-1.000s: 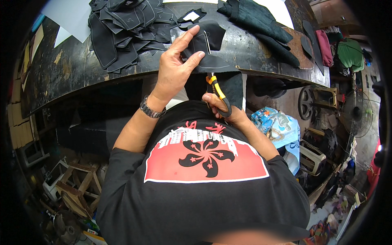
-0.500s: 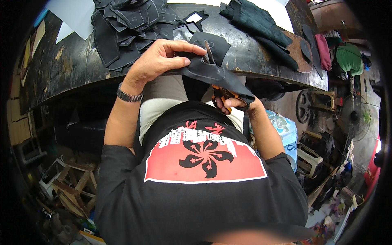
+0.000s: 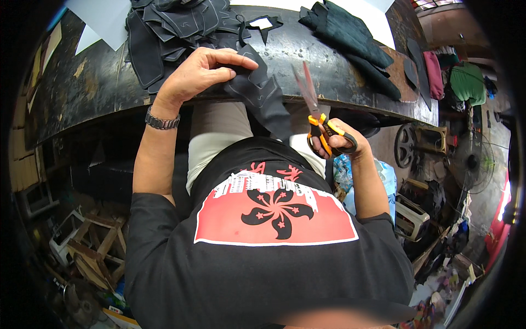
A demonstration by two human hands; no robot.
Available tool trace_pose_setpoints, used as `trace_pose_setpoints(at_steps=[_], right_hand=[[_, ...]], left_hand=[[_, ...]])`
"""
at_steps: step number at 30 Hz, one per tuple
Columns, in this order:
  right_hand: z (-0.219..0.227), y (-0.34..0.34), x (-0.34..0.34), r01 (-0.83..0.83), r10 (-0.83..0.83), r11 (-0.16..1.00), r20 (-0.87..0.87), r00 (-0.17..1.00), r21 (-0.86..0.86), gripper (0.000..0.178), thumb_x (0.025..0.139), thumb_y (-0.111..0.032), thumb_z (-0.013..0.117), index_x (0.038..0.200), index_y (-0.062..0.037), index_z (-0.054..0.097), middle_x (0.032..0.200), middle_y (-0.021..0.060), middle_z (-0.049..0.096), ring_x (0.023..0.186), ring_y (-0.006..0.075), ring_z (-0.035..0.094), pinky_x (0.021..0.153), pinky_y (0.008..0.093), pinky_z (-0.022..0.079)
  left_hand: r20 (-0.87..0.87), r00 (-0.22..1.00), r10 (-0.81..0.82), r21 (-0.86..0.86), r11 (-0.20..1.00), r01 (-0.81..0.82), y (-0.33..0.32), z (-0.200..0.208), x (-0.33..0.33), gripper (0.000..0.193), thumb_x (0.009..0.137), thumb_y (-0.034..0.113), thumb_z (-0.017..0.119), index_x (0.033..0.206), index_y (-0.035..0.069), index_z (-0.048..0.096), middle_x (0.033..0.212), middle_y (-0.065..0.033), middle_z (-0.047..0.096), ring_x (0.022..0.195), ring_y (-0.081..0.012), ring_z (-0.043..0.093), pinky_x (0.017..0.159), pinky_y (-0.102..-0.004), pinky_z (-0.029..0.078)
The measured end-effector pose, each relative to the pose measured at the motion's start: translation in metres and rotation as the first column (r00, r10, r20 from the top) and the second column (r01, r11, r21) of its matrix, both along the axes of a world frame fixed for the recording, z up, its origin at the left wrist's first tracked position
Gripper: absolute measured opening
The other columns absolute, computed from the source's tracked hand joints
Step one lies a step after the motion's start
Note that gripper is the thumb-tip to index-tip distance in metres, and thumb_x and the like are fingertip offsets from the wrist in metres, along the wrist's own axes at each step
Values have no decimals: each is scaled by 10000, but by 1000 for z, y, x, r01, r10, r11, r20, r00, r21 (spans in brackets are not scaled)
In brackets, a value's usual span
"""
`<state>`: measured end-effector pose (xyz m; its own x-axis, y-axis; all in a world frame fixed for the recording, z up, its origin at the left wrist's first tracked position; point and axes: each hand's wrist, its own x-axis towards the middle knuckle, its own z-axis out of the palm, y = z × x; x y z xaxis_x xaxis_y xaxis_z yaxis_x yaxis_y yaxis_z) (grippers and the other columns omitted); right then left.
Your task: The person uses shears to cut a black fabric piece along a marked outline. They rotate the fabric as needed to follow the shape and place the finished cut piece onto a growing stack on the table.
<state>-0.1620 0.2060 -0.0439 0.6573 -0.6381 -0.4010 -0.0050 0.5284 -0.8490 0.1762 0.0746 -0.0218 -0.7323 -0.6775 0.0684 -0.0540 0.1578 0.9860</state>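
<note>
Between the thumb and fingers of my left hand (image 3: 200, 74) is a black sheet of leather-like material (image 3: 262, 97) with pale outline marks. It hangs over the table's near edge toward my lap. My right hand (image 3: 341, 141) grips a pair of scissors (image 3: 313, 112) by its orange-and-black handles. The blades point up and away, slightly parted, to the right of the black sheet and not touching it. Behind my left hand lies a heap of cut black pieces (image 3: 175, 33) with pale lines. A small black scrap (image 3: 264, 23) with a white patch lies beside the heap.
The dark, worn table (image 3: 71, 104) spans the far side. Folded dark cloth (image 3: 348, 44) and a brown board (image 3: 402, 74) lie at its right. White sheets (image 3: 101, 22) lie at the far left. A fan (image 3: 472, 159) and a wooden stool (image 3: 98, 249) stand beyond the table.
The scissors have come out of the black sheet and moved right with my right hand. My left hand has shifted slightly left, and the sheet now hangs lower.
</note>
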Motion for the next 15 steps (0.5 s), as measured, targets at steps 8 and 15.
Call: trace_pose_setpoints(at_steps=[8,15], right_hand=[[-7,-11,23,-116,120,989,-34,992,96,681,665,-579,772,847,59,618,692,85,609,547,139,599,497,230,499],[-16,-12,35,-131,125,986,61,990,104,615,744,-549,718,835,50,613,705,91,612,554,140,611,511,223,501]], left_hand=[[-20,999,25,-39,999,-26,7,-5,-3,354,774,-20,523,1059,44,722,1014,-59,706,1023,-133,582,1077,-323,324],[-5,999,37,-90,995,-37,12,-4,2,254,818,12,608,1040,48,728,998,-58,705,996,-124,582,1038,-310,353]])
